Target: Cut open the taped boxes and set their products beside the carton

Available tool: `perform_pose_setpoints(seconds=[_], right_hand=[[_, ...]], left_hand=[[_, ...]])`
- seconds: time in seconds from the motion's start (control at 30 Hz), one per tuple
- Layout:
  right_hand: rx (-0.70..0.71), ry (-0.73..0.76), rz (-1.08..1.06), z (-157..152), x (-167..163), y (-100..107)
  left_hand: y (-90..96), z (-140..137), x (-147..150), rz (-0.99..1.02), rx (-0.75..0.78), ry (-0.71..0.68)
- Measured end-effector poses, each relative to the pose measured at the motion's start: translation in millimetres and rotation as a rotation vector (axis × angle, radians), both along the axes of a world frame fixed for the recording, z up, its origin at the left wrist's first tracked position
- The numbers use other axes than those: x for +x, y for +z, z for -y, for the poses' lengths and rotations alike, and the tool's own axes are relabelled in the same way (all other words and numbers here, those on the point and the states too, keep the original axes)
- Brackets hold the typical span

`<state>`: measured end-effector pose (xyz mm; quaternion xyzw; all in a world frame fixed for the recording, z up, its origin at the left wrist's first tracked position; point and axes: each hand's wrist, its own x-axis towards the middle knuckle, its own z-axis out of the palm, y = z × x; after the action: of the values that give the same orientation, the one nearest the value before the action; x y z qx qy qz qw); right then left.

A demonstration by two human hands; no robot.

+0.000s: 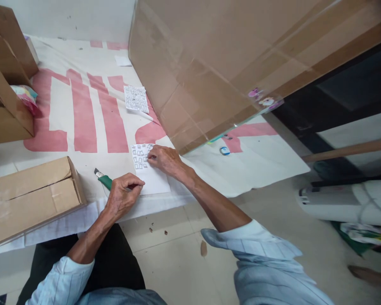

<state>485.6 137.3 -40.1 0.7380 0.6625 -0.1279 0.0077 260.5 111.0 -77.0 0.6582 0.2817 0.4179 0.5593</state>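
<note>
While bare left hand (123, 195), fingers curled, sits at eight o'clock of white box-patterned paper sheet (155, 183) on pink-and-white cloth (241, 169), and bare right hand (165, 160) bends over two, grips unclear from here, light pressure should keep it flat.

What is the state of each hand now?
Left hand: curled, by the paper; whether it holds anything cannot be told.
Right hand: curled, over the paper; its hold cannot be told either.

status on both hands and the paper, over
Right hand over paper. Left hand at paper's left edge. Paper flat, partly marked. Green cutter beside left hand.
</note>
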Motion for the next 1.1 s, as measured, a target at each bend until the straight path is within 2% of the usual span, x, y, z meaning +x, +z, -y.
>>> perform_pose_setpoints(seconds=[0.17,0.27,0.43,0.53,0.63,0.7,0.77,0.9,0.97,1.1], right_hand=[[-0.068,-0.036,0.025,-5.5,-0.9,2.9],[-0.024,-0.042,0.049,-5.0,-0.7,-1.2],[0.169,-0.077,0.031,6.2,0.4,-18.3],[0.349,-0.077,-0.055,15.7,4.0,-24.6],[0.556,-0.076,-0.196,27.6,4.8,-21.6],[0.627,-0.073,-0.334,37.8,-0.5,-15.5],[0.594,-0.059,-0.527,49.4,-10.3,-8.6],[0.303,-0.033,-0.934,71.0,-30.4,-1.2],[0.209,-0.060,-1.065,77.9,-34.6,-2.8],[0.200,-0.137,-1.175,84.0,-34.6,-10.5]], left_hand=[[1.4,-0.6,1.2,-0.020,-0.023,-0.001],[2.3,-1.0,1.1,-0.016,-0.040,0.005],[3.1,-0.2,-0.9,0.008,-0.077,0.022],[1.8,-0.1,-1.1,0.020,-0.131,0.061],[0.1,-0.9,1.3,0.045,-0.239,0.101],[-0.2,-1.6,4.1,0.093,-0.312,0.111],[0.7,-2.2,7.1,0.137,-0.364,0.106],[5.2,-2.1,11.2,0.146,-0.412,0.068],[6.9,-1.6,12.0,0.143,-0.410,0.056],[6.6,-1.0,13.2,0.115,-0.377,0.076]])
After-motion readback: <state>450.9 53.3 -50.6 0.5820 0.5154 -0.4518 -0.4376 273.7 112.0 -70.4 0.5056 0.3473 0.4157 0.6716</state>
